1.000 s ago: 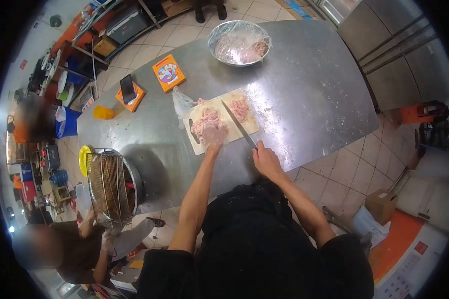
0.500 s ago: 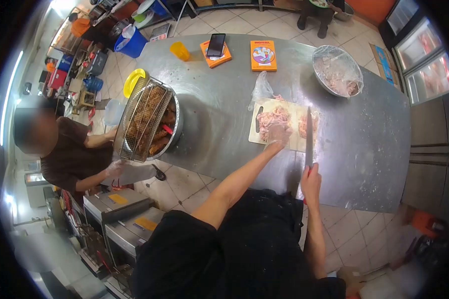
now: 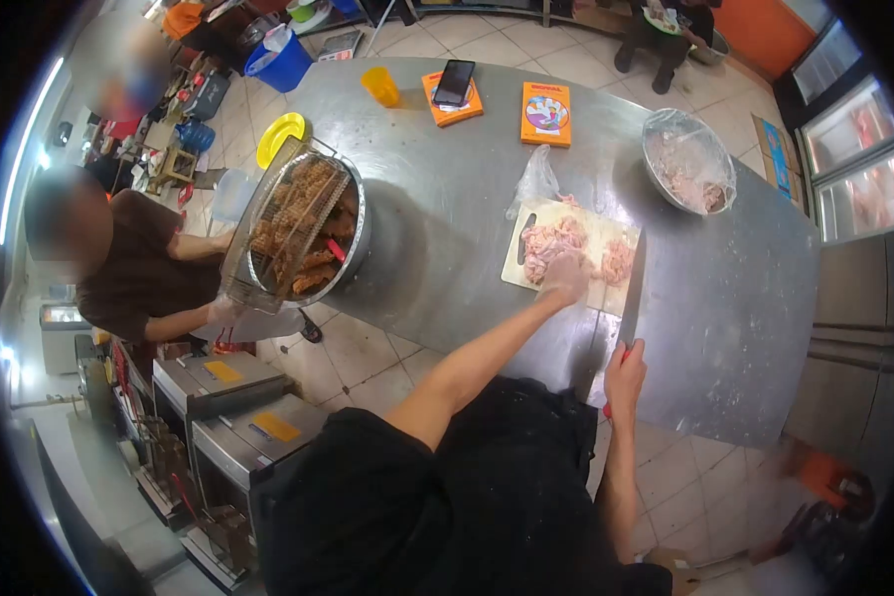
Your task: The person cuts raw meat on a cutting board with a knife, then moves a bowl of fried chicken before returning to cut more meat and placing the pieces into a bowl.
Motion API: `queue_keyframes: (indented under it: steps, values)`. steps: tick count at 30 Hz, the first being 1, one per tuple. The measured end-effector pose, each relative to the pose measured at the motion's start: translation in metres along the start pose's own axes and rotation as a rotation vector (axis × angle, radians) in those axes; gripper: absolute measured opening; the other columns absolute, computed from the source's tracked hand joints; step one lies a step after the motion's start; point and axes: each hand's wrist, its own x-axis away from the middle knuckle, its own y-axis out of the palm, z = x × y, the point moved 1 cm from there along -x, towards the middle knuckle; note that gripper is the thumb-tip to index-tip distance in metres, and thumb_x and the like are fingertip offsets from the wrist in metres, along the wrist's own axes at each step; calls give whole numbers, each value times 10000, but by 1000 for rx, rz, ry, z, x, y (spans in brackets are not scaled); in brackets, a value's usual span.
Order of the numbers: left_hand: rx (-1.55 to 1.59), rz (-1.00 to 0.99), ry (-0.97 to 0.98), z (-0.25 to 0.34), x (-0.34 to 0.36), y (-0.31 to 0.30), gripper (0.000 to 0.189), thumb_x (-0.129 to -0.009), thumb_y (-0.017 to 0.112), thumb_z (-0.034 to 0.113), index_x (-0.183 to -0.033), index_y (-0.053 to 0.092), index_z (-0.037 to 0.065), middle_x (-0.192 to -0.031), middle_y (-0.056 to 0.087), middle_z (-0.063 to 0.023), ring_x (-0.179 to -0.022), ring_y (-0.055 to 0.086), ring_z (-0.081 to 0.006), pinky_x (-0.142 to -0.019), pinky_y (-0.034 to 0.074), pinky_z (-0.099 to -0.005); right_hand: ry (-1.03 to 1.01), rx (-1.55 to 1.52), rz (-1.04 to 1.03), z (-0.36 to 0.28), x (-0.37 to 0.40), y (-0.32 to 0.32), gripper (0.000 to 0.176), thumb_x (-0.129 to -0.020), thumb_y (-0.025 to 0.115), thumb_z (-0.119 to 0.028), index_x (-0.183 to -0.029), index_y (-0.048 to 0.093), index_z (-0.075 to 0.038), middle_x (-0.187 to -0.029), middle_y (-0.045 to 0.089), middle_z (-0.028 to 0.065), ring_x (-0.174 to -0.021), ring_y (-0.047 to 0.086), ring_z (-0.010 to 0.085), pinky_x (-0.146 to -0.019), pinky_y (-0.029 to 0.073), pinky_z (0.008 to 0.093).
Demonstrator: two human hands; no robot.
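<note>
My right hand (image 3: 625,375) is closed around the red handle of a long knife (image 3: 634,288), its blade lying along the right edge of the white cutting board (image 3: 594,294). On the board are a larger pile of raw meat pieces (image 3: 551,238) and a smaller raw meat pile (image 3: 618,260) beside the blade. My left hand (image 3: 564,276), in a clear glove, rests at the near edge of the larger pile, fingers curled onto the meat and partly hidden. A clear plastic bag (image 3: 536,181) lies at the board's far edge.
At left a co-worker (image 3: 134,263) holds a wire basket (image 3: 240,260) over a large bowl (image 3: 360,233) of fried chicken. A wrapped metal bowl (image 3: 687,164), orange boxes (image 3: 546,115), a phone (image 3: 454,82) and a yellow cup (image 3: 379,87) stand on the steel table (image 3: 447,189).
The co-worker's basket has tipped, and its fried pieces now lie in the bowl. My left hand has shifted toward the board's near side. The knife's blade is tilted more to the right.
</note>
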Motion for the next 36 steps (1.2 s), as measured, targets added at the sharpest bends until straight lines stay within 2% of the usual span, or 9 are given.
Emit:
queue_keyframes:
  steps: [4,8,9,11,15,19,25,31,36]
  values:
    - [82,396,145,-14,23,-4,333,-933,549,296,-979,716,11,-1027,699,-238,-868,697,-406,-809,542,-512,46,36,-145,2,0,13,194,-1013,526,-158,-1064,496,27,-778,635,316,-783,616,533,-682,426,583]
    - [42,264,150,-14,53,-60,274,-934,548,271,-959,714,54,-887,682,-180,-807,701,-327,-726,553,-429,-82,25,-121,9,-10,43,379,-974,563,-95,-1322,487,35,-1024,635,330,-971,607,513,-861,469,548]
    - [196,83,-124,-8,64,-79,228,-947,565,220,-1014,737,87,-751,630,-162,-707,664,-248,-672,539,-405,-199,25,-87,5,-13,47,426,-958,575,-68,-1359,473,32,-1097,604,319,-1033,589,494,-902,465,529]
    - [271,200,-129,-16,85,-97,235,-961,574,229,-1042,743,85,-707,611,-130,-671,636,-211,-643,531,-384,-235,47,-135,-3,-22,54,516,-913,598,-2,-1411,463,18,-1260,507,282,-1154,530,458,-989,444,488]
    - [574,422,-303,-78,121,-96,307,-999,595,308,-1104,749,64,-711,628,-27,-619,592,-122,-586,513,-313,-345,216,-157,-4,-40,64,484,-903,616,-36,-1378,524,-19,-1252,505,259,-1142,527,448,-997,427,501]
    - [510,668,-466,-123,190,-128,293,-997,633,297,-1113,744,52,-783,633,19,-636,568,-61,-572,501,-257,-493,133,-65,-100,-41,55,384,-901,635,-110,-1273,601,-20,-1199,544,220,-1102,538,402,-966,413,497]
    - [793,885,-816,-176,314,-99,383,-983,624,361,-1169,714,39,-908,710,-52,-828,649,-140,-714,543,-351,-1145,-155,-383,-310,-6,151,165,-887,658,-140,-1033,687,-68,-1001,621,130,-1008,582,327,-874,448,459]
    - [780,915,-1461,-249,462,63,482,-955,556,429,-1066,723,-9,-955,734,-169,-889,694,-200,-762,517,-374,-1480,335,-608,-404,34,305,122,-872,647,-158,-846,718,-63,-885,694,142,-914,678,331,-760,529,450]
    - [794,848,-1806,-168,546,144,416,-931,511,313,-828,736,-21,-768,717,-217,-620,682,-311,-615,517,-457,-1920,951,-754,-425,43,375,169,-855,653,-162,-914,797,-96,-903,771,106,-849,760,289,-620,586,420]
